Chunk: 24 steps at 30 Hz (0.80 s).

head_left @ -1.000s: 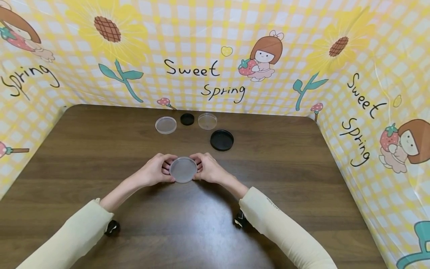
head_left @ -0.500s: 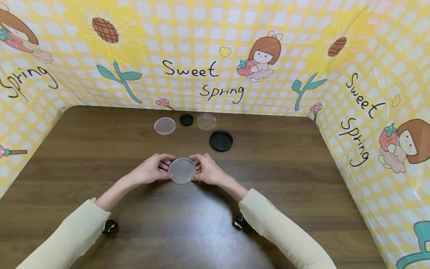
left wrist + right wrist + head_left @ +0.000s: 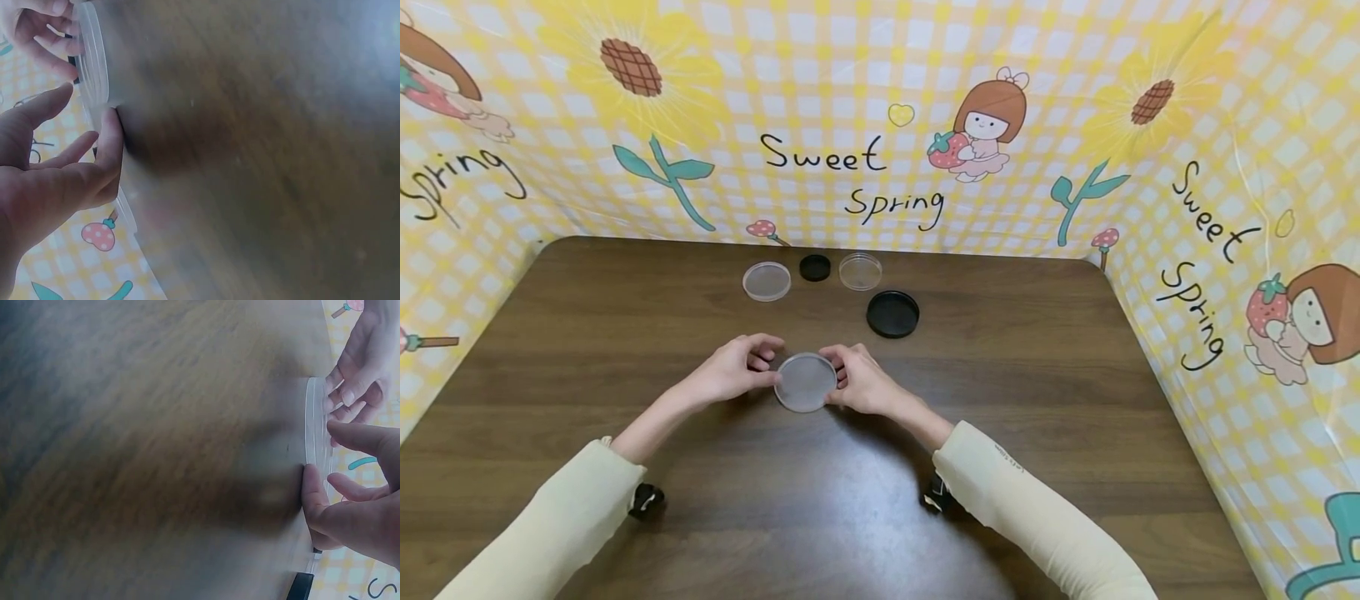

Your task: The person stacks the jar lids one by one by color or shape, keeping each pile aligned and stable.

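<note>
A round clear petri dish [image 3: 806, 382] lies flat on the wooden table in front of the person, its stacked rims showing side-on in the right wrist view. My right hand [image 3: 867, 381] holds its right edge between thumb and fingers. On the other side, my left hand [image 3: 736, 368] is spread loosely, the thumb tip right at the dish's left rim and the fingers apart from it. The left wrist view shows that hand [image 3: 56, 169] with its fingers parted and nothing gripped between them.
Beyond the hands are a clear dish [image 3: 767, 282], a small black round lid [image 3: 815, 267], another clear dish [image 3: 860, 272] and a larger black round dish [image 3: 892, 314]. A yellow checked cloth [image 3: 820, 100] walls the table's back and sides.
My left hand has loosened from the dish's left edge and moved slightly left, its fingers lifting away. The right hand stays at the right edge; the dish stays in place.
</note>
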Tool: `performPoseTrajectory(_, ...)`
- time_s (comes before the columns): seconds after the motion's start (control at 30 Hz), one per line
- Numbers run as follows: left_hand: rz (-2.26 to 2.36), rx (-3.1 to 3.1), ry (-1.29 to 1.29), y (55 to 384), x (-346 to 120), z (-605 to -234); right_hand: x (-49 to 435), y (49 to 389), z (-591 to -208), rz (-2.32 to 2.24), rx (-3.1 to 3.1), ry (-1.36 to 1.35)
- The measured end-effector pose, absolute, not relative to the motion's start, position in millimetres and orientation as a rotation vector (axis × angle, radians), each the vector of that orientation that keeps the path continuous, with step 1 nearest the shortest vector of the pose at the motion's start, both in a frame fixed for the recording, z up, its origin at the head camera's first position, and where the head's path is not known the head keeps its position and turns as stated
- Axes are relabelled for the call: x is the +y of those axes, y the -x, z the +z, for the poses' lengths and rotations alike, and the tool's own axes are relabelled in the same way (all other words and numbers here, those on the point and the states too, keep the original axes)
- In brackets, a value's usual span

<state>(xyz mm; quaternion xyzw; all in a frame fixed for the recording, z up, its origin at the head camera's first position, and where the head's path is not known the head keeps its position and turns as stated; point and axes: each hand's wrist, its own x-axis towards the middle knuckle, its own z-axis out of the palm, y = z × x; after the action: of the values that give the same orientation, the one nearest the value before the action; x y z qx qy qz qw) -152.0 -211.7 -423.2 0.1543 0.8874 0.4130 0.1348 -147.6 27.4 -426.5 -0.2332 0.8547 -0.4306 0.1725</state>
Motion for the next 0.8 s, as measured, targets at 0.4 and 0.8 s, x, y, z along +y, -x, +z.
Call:
performPoseTrajectory(0.4, 1.246, 2.665, -0.390, 164.9, -215.7, -424.8, 22.3, 161.3, -422.1, -1.054, 2.593, 0.736)
performPoseTrajectory(0.8, 1.379, 2.604, -0.192, 179.6, -224.4, -420.4, 5.5, 191.6, -417.5, -1.027, 2.644, 0.705)
